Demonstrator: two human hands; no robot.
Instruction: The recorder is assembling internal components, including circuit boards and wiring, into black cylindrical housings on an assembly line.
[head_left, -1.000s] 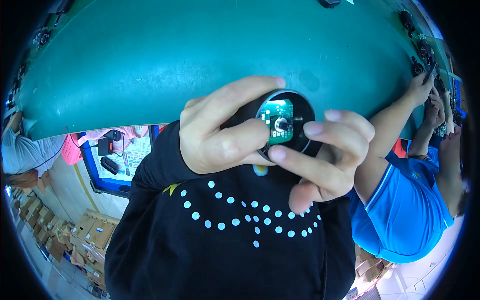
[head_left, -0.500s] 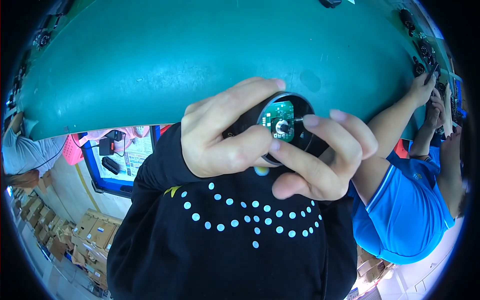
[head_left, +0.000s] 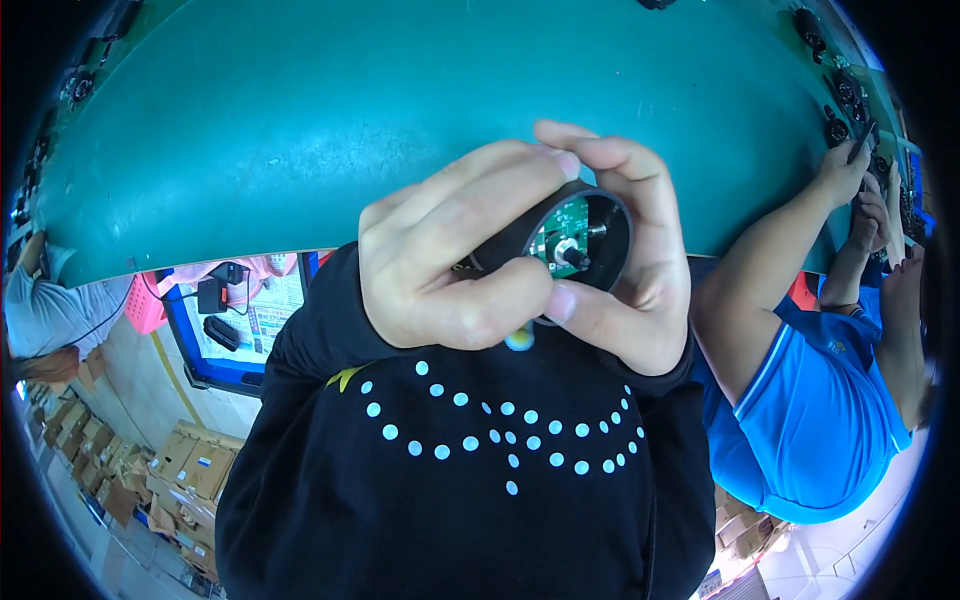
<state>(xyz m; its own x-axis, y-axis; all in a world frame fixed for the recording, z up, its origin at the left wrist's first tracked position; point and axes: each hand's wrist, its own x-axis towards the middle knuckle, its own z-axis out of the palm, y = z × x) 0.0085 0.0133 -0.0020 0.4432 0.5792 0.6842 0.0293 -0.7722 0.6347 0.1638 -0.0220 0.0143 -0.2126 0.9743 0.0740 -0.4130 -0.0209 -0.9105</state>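
Between my hands is a round black housing [head_left: 617, 262], its open end tilted toward me and to the right. Inside it sits a green circuit board [head_left: 566, 222] with a metal and black shaft [head_left: 572, 254] standing out from its middle. My left hand [head_left: 450, 250] is closed around the housing's left side, fingers over the top and thumb at the lower rim. My right hand [head_left: 640, 270] wraps the right side, its thumb against the lower rim by the left thumb and its fingers behind the top edge. The housing's far side is hidden by my hands.
A green table [head_left: 300, 130] stretches ahead. To the left below it are a blue-edged tray [head_left: 205, 372] with black devices and a pink basket [head_left: 146, 300]. Cardboard boxes [head_left: 190, 460] are stacked at lower left. At right sits a person in blue [head_left: 800, 420], an arm on the table.
My right hand has moved from poking its fingers at the housing's opening to wrapping round its right side. The housing has tilted a little to the right.
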